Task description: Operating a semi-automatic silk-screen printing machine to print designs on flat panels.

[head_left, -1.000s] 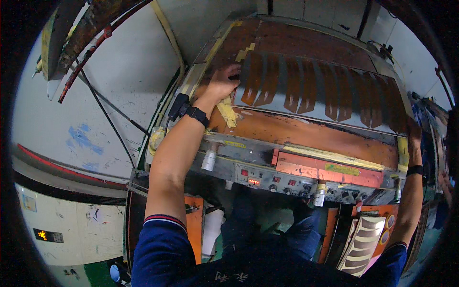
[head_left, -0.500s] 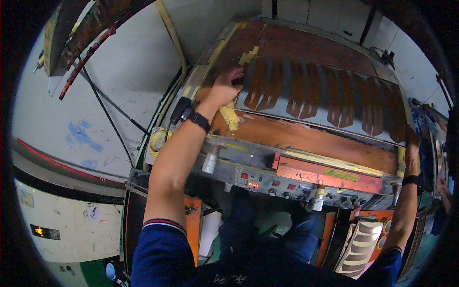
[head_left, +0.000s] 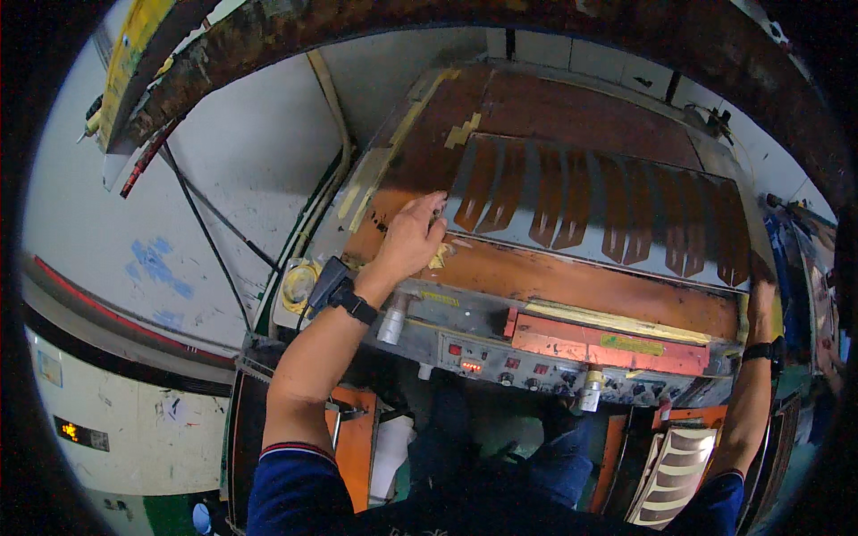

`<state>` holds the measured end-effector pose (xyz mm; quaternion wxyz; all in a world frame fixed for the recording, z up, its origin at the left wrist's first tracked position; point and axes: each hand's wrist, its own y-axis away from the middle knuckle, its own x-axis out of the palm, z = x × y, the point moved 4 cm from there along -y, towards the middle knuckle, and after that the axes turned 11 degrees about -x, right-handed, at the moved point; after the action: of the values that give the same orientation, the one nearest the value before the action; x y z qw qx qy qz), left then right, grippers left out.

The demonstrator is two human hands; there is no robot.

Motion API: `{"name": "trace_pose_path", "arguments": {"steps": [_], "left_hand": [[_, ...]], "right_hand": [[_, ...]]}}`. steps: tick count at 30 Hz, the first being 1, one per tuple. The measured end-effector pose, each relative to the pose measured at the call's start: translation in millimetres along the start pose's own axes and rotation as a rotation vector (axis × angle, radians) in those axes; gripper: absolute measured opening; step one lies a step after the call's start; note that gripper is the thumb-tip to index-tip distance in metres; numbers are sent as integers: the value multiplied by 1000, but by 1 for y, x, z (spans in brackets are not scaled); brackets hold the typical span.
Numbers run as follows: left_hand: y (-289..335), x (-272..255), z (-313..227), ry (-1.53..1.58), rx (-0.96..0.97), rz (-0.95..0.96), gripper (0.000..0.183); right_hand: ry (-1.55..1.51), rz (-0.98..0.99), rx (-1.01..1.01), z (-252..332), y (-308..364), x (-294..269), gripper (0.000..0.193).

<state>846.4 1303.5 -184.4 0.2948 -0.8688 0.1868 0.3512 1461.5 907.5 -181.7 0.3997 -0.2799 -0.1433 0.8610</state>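
Observation:
A grey-blue sheet (head_left: 554, 234) with several brown blade-shaped figures lies on the brown machine bed (head_left: 536, 268). At the sheet's near left edge is my left hand (head_left: 414, 237), fingers bent together and thumb close to them, seeming to pinch that edge. My right hand (head_left: 762, 284) is beside the sheet's near right corner, in deep shadow, its fingers hidden. On my left wrist is a black band with a small black device (head_left: 330, 286); a black band (head_left: 762, 350) also circles the right wrist.
A control panel (head_left: 536, 366) with knobs and a red display runs along the machine's near side, under an orange-red bar (head_left: 608, 344). A dark stained beam (head_left: 429, 22) arches over the far side. Below right stands a stack of patterned pieces (head_left: 672, 473). Yellow tape (head_left: 463, 131) marks the bed.
My left hand has come nearer along the sheet's left edge and its fingers have drawn together. The dark beam now spans the top of the view. The whole scene sits lower in the picture.

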Motion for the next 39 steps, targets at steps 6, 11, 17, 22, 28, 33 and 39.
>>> {"name": "trace_pose_path", "arguments": {"steps": [6, 11, 17, 22, 28, 33, 39], "left_hand": [[3, -1, 3, -50, -12, -1, 39], [5, -2, 2, -74, 20, -20, 38], [0, 6, -9, -164, 83, -63, 34], [35, -24, -8, 149, -96, -170, 36], [160, -4, -71, 472, -37, 71, 38], [255, 70, -98, 567, -187, 476, 35], [297, 118, -98, 427, -159, 749, 28]], "right_hand": [[76, 138, -64, 103, 17, 61, 42], [21, 256, -69, 34, 0, 13, 41], [830, 418, -613, -46, 4, -19, 43], [282, 0, 41, 29, 12, 38, 35], [151, -145, -104, 145, 194, 32, 21], [170, 93, 277, 70, 382, 101, 22], [620, 8, 236, 24, 476, 58, 25]]}}
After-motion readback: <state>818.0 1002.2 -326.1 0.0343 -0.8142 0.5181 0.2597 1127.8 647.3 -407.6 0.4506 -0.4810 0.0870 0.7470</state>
